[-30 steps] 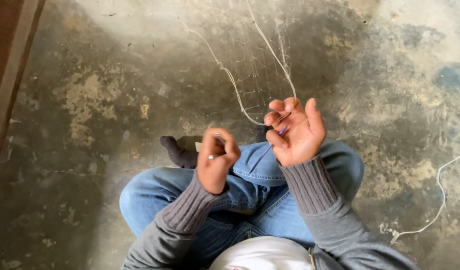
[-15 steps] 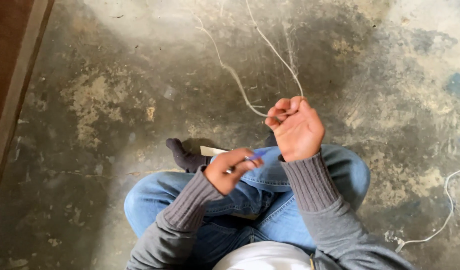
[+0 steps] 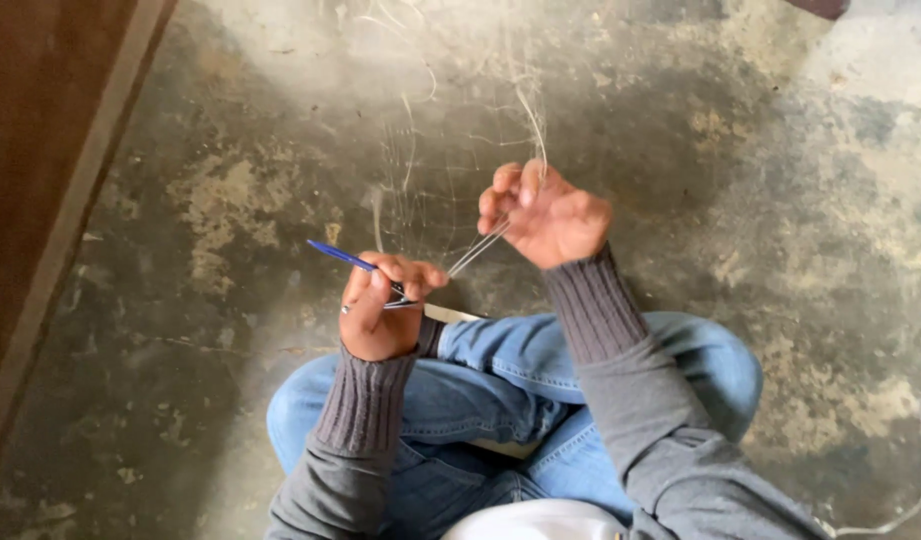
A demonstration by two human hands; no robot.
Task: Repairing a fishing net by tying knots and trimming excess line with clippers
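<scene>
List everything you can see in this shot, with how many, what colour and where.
Blue tool: one, thin, blue; in the left hand, pointing up-left.
Strands: a few, pale; stretched between the two hands.
Net threads: many, pale, fine; spread over the floor ahead of the hands.
Cord: one, whitish; on the floor at the right edge.
Floor: one, grey, stained concrete; all around.
Ledge: one, brown; along the left edge.
Jeans: blue; crossed legs, bottom centre.
Sleeves: two, grey.
Left hand: closed on the tool.
Right hand: pinching the strands.
</scene>
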